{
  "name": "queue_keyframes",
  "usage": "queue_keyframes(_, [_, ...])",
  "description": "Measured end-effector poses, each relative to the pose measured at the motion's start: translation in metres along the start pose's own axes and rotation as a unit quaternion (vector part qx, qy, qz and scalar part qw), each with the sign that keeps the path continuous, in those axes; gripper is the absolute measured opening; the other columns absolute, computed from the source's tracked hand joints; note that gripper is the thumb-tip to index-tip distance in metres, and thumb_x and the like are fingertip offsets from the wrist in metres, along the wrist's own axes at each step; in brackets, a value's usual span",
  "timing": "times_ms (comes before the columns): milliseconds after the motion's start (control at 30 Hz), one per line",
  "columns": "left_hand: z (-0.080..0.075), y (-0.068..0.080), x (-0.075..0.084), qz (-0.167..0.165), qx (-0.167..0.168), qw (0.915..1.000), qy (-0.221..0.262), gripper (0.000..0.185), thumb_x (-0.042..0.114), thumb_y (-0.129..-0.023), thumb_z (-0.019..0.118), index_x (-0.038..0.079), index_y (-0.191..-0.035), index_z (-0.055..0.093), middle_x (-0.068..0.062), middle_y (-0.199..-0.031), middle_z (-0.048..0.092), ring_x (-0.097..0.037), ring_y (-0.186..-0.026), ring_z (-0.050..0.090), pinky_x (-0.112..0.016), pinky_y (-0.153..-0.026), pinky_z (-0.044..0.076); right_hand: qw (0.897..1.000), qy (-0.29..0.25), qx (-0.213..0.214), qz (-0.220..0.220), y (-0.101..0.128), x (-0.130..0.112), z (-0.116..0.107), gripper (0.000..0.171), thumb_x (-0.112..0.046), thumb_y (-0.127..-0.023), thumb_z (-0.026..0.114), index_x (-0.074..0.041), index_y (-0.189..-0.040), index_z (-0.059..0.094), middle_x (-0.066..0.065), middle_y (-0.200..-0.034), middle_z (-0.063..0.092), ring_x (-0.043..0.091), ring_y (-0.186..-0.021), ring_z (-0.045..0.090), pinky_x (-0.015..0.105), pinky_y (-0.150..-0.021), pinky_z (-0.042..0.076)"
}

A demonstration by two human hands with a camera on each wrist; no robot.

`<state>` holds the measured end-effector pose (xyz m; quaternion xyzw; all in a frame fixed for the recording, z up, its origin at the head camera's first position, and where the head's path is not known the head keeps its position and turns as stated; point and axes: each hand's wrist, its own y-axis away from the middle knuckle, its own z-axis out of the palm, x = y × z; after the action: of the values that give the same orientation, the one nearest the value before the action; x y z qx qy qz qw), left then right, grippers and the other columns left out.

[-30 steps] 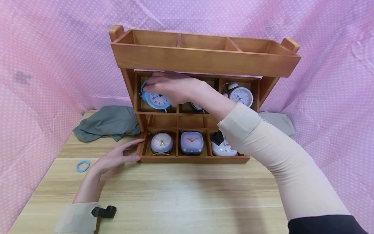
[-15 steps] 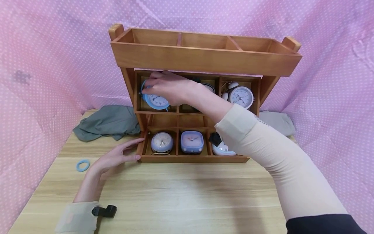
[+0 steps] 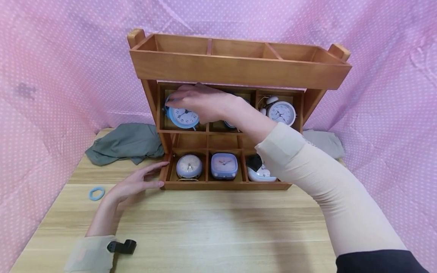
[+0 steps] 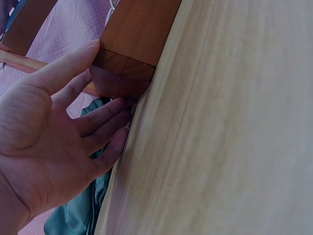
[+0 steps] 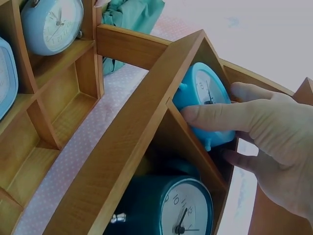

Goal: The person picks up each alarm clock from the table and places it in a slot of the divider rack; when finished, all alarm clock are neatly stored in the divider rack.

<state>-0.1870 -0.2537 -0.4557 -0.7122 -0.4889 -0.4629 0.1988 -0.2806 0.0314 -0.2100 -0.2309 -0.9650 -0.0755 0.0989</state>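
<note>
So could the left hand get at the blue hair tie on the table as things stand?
Probably yes. The left hand rests open against the wooden shelf's corner, and the blue hair tie lies beside it on bare table, nothing between.

The wooden table (image 3: 218,227) bears a clock rack (image 3: 239,72), grey cloth (image 3: 124,144), blue ring (image 3: 96,193).

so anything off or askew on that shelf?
One thing: the white clock in the bottom-right compartment lies tipped over, unlike the upright clocks beside it. The right hand grips the blue clock, which tilts slightly in the middle-left compartment.
</note>
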Motion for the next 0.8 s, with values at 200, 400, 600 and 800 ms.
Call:
queue_keyframes(200, [0.0, 0.001, 0.0, 0.001, -0.001, 1.0, 0.002, 0.068, 0.033, -0.1, 0.068, 0.026, -0.16, 0.037, -0.016, -0.169, 0.029, -0.047, -0.155, 0.027, -0.068, -0.122, 0.026, 0.999, -0.042, 0.028, -0.005, 0.009, 0.006, 0.001, 0.086, -0.001, -0.085, 0.079, -0.015, -0.16, 0.038, 0.005, -0.167, 0.038, 0.028, -0.158, 0.028, 0.04, -0.129, 0.03])
queue_keyframes(400, [-0.001, 0.002, 0.0, 0.008, 0.002, 1.0, 0.001, 0.067, 0.032, -0.1, 0.068, 0.024, -0.16, 0.038, -0.016, -0.168, 0.031, -0.047, -0.154, 0.028, -0.067, -0.122, 0.026, 0.996, -0.066, 0.065, 0.013, 0.025, 0.011, 0.006, 0.078, -0.007, -0.092, 0.076, -0.014, -0.16, 0.038, 0.007, -0.167, 0.037, 0.025, -0.158, 0.03, 0.04, -0.127, 0.034])
queue_keyframes(600, [-0.001, 0.002, 0.001, 0.014, 0.005, 0.9999, -0.005, 0.067, 0.031, -0.1, 0.068, 0.022, -0.159, 0.039, -0.016, -0.167, 0.032, -0.048, -0.153, 0.029, -0.067, -0.121, 0.027, 0.987, -0.086, 0.129, 0.034, 0.045, 0.013, 0.013, 0.069, -0.013, -0.098, 0.068, -0.012, -0.16, 0.038, 0.01, -0.167, 0.036, 0.026, -0.154, 0.037, 0.041, -0.123, 0.04])
queue_keyframes(800, [-0.001, -0.001, 0.001, 0.013, 0.003, 0.9999, -0.009, 0.066, 0.033, -0.1, 0.068, 0.026, -0.159, 0.039, -0.014, -0.168, 0.031, -0.047, -0.154, 0.029, -0.068, -0.121, 0.027, 0.976, -0.07, 0.202, 0.037, 0.075, 0.014, 0.029, 0.065, -0.014, -0.098, 0.069, -0.011, -0.158, 0.042, 0.013, -0.164, 0.04, 0.031, -0.151, 0.041, 0.046, -0.121, 0.041])
